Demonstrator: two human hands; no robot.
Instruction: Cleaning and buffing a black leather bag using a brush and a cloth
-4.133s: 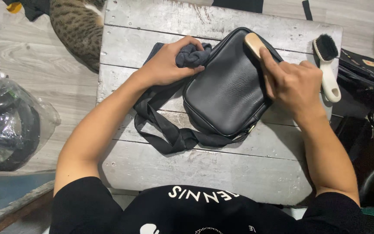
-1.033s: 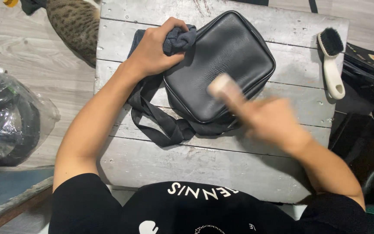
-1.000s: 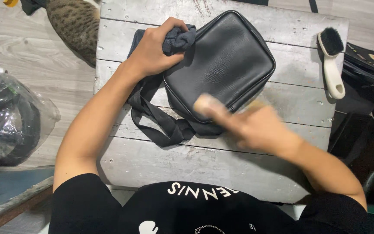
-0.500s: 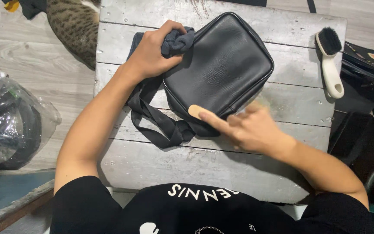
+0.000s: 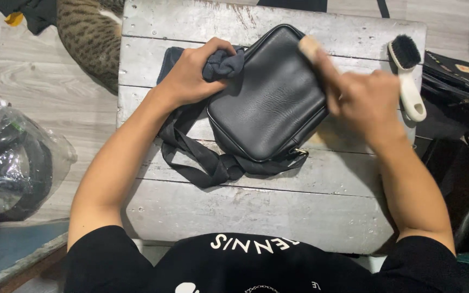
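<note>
- Black leather bag [image 5: 270, 100]: flat, rectangular with rounded corners, lying askew on the middle of the grey plank table [image 5: 256, 211]; thin piping round its edge.
- Black webbing strap [image 5: 202, 157]: trails from the bag's near side in loose loops over the planks.
- Left hand [image 5: 191, 73]: closed round a bunched dark cloth [image 5: 223, 62], pressed to the bag's upper left edge.
- Right hand [image 5: 362, 97]: clenched on a pale wooden brush [image 5: 309, 46], forefinger laid along it, at the bag's far right corner; hand and brush blurred, the bristles not visible.
- Second brush [image 5: 406, 76]: white handle, black bristles, lying on the table's right edge, just beside the right hand.
- Clear plastic bag [image 5: 12, 157]: on the floor at left, crumpled, holding dark coiled items that are hard to make out; cut off by the frame.
- Black case [image 5: 457, 76]: right of the table, bearing a small pale label, partly out of view.
- Striped cat [image 5: 90, 35]: upper left on the floor, only the body showing.
- Black shirt [image 5: 245, 263]: bottom edge, with white lettering, cut off.
</note>
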